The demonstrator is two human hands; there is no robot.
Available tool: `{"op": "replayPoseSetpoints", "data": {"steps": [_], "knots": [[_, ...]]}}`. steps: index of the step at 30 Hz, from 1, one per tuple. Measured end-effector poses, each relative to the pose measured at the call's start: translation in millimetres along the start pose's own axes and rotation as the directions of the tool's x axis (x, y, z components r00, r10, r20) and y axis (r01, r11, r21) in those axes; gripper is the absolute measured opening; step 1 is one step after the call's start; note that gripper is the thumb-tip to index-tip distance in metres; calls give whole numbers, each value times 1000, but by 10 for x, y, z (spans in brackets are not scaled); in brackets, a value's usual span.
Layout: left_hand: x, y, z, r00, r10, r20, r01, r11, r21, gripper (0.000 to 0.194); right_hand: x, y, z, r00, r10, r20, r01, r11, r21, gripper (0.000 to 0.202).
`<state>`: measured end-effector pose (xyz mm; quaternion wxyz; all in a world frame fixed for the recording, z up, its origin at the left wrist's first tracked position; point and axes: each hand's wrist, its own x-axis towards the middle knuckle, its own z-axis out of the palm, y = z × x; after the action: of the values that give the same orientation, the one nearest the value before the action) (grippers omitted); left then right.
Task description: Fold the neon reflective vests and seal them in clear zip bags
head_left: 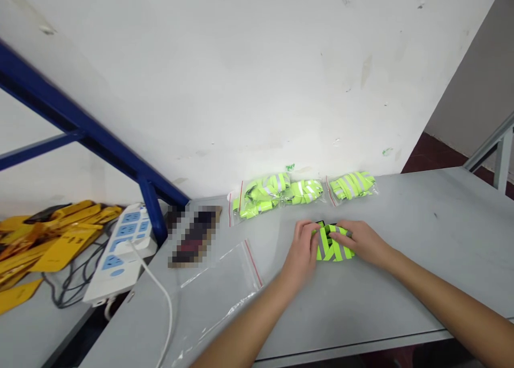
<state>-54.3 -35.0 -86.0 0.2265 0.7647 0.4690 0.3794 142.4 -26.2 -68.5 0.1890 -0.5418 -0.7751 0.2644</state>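
A folded bundle of neon-yellow reflective strap with grey stripes lies on the grey table between my hands. My left hand grips its left side, fingers curled over the top edge. On the right side, my right hand is closed over the bundle with thumb and fingers pressed on it. A small black piece shows at the bundle's upper edge. To the left of my left forearm, a clear zip bag with a red seal line lies flat on the table.
Several bagged neon-yellow straps lie along the wall, with another bag to their right. A blurred-out item, a white power strip with a cable, yellow packets and a blue metal frame are at left.
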Motion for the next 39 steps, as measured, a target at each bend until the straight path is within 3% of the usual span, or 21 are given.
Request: {"op": "replayPoseSetpoints", "data": {"steps": [2,5,7,9,11,14,17,20,24,27,31,35,39], "knots": [[22,-33,-1,998,49,31,-50,999,17,23,4,13,51,991,-62,-115,50,993,-108,36],[45,-69,-18,992,98,82,-107,987,118,25,-9,62,131,940,-183,-287,91,948,-306,32],[49,-66,-34,989,82,125,-105,976,192,28,-35,87,151,925,-290,-245,185,908,-375,32],[47,-44,-51,984,47,171,-87,968,235,32,-70,93,143,904,-413,-113,346,860,-374,33],[46,-17,-68,975,21,222,-78,964,254,36,-100,85,127,879,-477,-12,445,827,-344,52],[49,5,-99,953,-18,301,-62,965,255,39,-104,75,117,896,-443,13,423,847,-322,77],[41,-4,-135,937,-38,347,-41,976,216,48,-64,77,102,925,-379,6,368,893,-261,61],[20,-12,-165,946,-26,322,-22,989,143,60,-26,65,33,940,-339,36,341,933,-119,49],[5,4,-169,957,25,290,-59,992,110,40,-10,20,-101,962,-261,84,261,965,14,40],[7,8,-150,964,41,264,-72,991,111,40,0,13,-167,969,-213,124,206,976,68,36],[33,30,-127,971,8,237,-20,999,51,37,59,72,-179,980,-137,141,121,986,116,46],[84,95,-115,950,-163,265,151,986,68,35,162,151,-117,998,-31,-46,30,1000,-4,46],[101,94,-80,949,-178,260,139,977,161,41,145,126,-20,957,-153,-248,104,974,-199,36]]}}
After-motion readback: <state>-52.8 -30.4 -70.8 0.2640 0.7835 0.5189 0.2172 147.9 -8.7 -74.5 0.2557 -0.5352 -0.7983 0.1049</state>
